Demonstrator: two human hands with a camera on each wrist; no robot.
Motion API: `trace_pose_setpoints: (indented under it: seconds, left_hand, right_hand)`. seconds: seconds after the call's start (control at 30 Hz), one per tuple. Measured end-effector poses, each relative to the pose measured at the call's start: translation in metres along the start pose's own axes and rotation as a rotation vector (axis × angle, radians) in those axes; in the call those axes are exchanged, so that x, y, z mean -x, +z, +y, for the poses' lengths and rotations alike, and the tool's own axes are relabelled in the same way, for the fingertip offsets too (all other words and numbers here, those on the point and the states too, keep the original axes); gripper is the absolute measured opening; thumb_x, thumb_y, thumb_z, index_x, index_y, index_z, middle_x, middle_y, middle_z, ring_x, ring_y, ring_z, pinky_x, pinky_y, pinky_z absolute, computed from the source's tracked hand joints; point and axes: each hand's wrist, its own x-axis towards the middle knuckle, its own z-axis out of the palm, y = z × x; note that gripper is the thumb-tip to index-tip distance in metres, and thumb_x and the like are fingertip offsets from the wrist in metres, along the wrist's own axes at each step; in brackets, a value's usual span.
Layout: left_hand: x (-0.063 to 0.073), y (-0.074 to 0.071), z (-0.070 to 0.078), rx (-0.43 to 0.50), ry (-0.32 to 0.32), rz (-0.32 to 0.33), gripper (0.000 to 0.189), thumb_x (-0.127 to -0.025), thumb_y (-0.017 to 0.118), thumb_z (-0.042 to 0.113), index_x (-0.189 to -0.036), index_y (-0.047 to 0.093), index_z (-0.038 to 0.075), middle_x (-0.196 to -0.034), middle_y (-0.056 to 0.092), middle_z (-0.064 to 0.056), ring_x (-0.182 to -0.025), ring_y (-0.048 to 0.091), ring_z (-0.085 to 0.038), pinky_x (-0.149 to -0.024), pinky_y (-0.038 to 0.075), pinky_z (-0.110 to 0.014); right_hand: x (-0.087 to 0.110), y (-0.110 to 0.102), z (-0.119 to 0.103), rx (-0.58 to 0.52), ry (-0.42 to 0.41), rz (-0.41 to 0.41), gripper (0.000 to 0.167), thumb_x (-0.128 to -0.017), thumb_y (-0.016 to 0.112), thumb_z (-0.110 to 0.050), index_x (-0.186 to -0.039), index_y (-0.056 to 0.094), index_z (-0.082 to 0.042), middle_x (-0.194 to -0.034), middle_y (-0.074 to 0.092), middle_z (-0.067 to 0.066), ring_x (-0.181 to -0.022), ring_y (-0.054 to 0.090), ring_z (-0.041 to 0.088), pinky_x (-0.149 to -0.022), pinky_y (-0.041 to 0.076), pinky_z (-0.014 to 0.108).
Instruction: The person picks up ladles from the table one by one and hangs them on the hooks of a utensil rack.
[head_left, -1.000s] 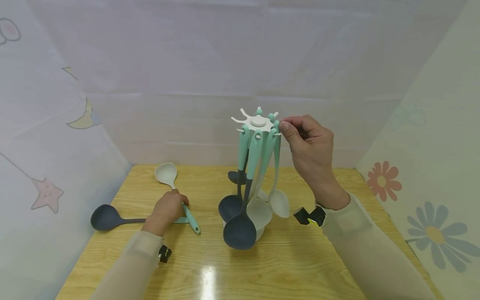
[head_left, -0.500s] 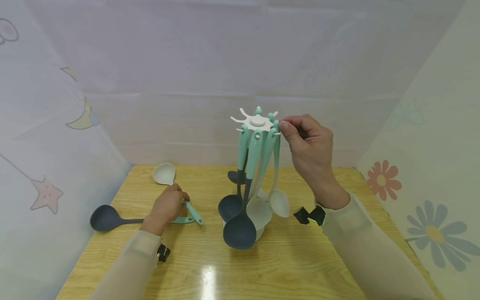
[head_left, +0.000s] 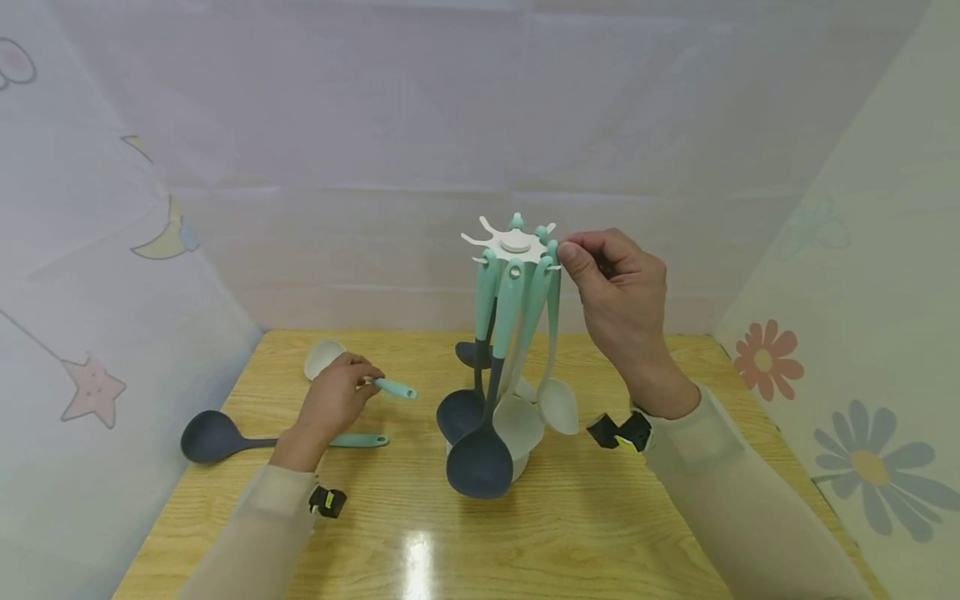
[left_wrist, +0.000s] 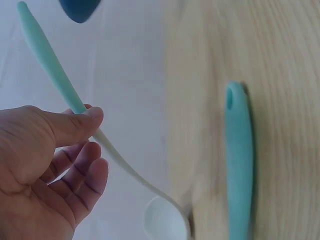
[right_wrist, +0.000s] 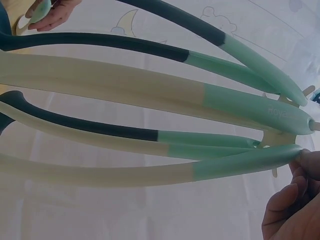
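My left hand (head_left: 335, 400) pinches a white ladle (left_wrist: 125, 165) between thumb and forefinger, where its mint handle meets the pale shaft. Its handle end is raised, while the bowl (head_left: 322, 357) hangs low near the table's far left; whether it touches the table I cannot tell. At the utensil rack (head_left: 517, 243), my right hand (head_left: 626, 292) pinches the top of the mint handle of a hanging white spoon (head_left: 558, 407). The rack's white hooked top also bears several dark and white utensils, among them a dark ladle (head_left: 480, 462) in front.
Below the left hand a dark ladle with a mint handle (head_left: 360, 440) lies on the wooden table (head_left: 600, 533), bowl to the left. Fabric walls stand behind and at both sides. Several hooks at the rack's left bear no utensil.
The white ladle's handle has swung up and away from the dark ladle's handle, off the table, as my left hand moved slightly farther back. My right hand has stayed at the rack.
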Motion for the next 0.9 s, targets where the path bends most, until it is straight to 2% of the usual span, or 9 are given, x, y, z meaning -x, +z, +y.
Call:
trace_pose_setpoints:
  seconds: [0.17,0.33,0.43,0.53,0.67,0.8,0.9]
  left_hand:
    - [0.001,-0.008,0.012,0.081,-0.03,0.022,0.02,-0.099,0.076,0.013,-0.118,0.079,0.009,-0.13,0.067,-0.014,-0.101,0.071,-0.03,-0.079,0.061,-0.045]
    - [0.002,-0.016,0.025,0.173,-0.078,0.056,0.025,-0.101,0.074,0.017,-0.124,0.077,0.01,-0.136,0.069,-0.012,-0.1,0.072,-0.027,-0.07,0.058,-0.036]
    - [0.002,-0.02,0.034,0.244,-0.122,0.064,0.03,-0.103,0.071,0.021,-0.131,0.074,0.011,-0.126,0.075,-0.012,-0.092,0.073,-0.028,-0.063,0.054,-0.034]
    - [0.003,-0.023,0.042,0.311,-0.144,0.087,0.029,-0.105,0.069,0.023,-0.131,0.074,0.011,-0.114,0.079,-0.01,-0.092,0.076,-0.028,-0.067,0.058,-0.038]
    - [0.003,-0.028,0.052,0.382,-0.11,0.156,0.024,-0.104,0.07,0.021,-0.124,0.077,0.01,-0.108,0.081,-0.008,-0.099,0.078,-0.027,-0.083,0.064,-0.046]
    - [0.003,-0.037,0.064,0.428,-0.053,0.232,0.023,-0.102,0.073,0.02,-0.122,0.078,0.009,-0.103,0.081,-0.008,-0.094,0.078,-0.026,-0.082,0.064,-0.047]
    - [0.002,-0.045,0.076,0.452,-0.026,0.279,0.023,-0.101,0.074,0.02,-0.121,0.079,0.01,-0.1,0.081,-0.007,-0.09,0.078,-0.022,-0.078,0.064,-0.037]
  right_hand:
    - [0.0,-0.001,-0.001,0.003,-0.012,-0.008,0.01,-0.097,0.073,0.002,-0.098,0.074,0.012,-0.086,0.068,-0.022,-0.067,0.055,0.004,-0.062,0.045,0.017]
    - [0.0,-0.002,-0.002,0.006,-0.022,-0.022,0.013,-0.098,0.072,0.0,-0.099,0.074,0.013,-0.087,0.067,-0.023,-0.07,0.057,0.002,-0.063,0.047,0.017]
    - [0.0,-0.001,-0.002,0.006,-0.017,-0.016,0.012,-0.098,0.073,0.0,-0.099,0.075,0.012,-0.087,0.067,-0.022,-0.07,0.057,0.003,-0.064,0.047,0.017]
    - [0.0,-0.001,-0.002,0.006,-0.015,-0.011,0.011,-0.097,0.073,0.001,-0.099,0.075,0.012,-0.086,0.067,-0.022,-0.07,0.057,0.003,-0.064,0.047,0.017]
    - [0.001,-0.001,-0.002,0.0,-0.021,-0.02,0.012,-0.098,0.072,0.002,-0.1,0.075,0.013,-0.087,0.068,-0.023,-0.071,0.058,0.002,-0.065,0.049,0.016]
    - [0.0,-0.002,-0.001,0.005,-0.024,-0.025,0.012,-0.098,0.072,0.001,-0.1,0.075,0.013,-0.088,0.067,-0.024,-0.071,0.058,0.002,-0.065,0.048,0.016]
    - [0.0,-0.002,-0.002,0.021,-0.024,-0.017,0.012,-0.098,0.072,0.001,-0.099,0.075,0.012,-0.087,0.066,-0.023,-0.069,0.056,0.003,-0.064,0.047,0.016]
